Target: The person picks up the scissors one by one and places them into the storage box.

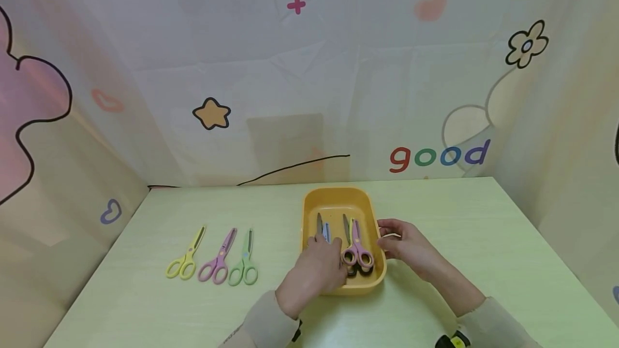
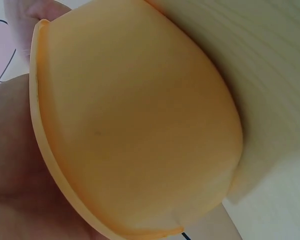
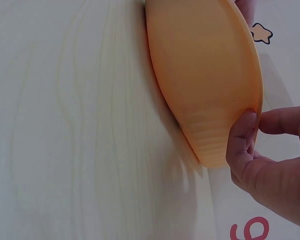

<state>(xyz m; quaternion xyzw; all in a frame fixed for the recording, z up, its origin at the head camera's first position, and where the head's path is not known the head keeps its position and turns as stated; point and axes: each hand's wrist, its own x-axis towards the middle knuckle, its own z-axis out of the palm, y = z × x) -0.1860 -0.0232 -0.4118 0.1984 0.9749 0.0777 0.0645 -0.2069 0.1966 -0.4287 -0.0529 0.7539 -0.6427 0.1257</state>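
Note:
A yellow plastic tray (image 1: 338, 191) holds several pairs of scissors. My left hand (image 1: 316, 265) reaches over its near-left rim and covers the handles of blue scissors (image 1: 326, 231); its fingertips are hidden, so their hold does not show. With thumb and fingers, my right hand (image 1: 408, 246) pinches the tray's right rim, seen close in the right wrist view, where the hand (image 3: 270, 160) sits at the tray wall (image 3: 205, 70). Pink scissors (image 1: 357, 243) lie in the tray's right half, over black handles (image 1: 353, 271). In the left wrist view, the tray's outer wall (image 2: 140, 115) fills the middle.
On the table (image 1: 145, 316), left of the tray, yellow scissors (image 1: 188, 262), purple scissors (image 1: 220, 259) and green scissors (image 1: 245, 259) lie in a row, blades pointing away. A printed cloth (image 1: 271, 69) hangs behind the table.

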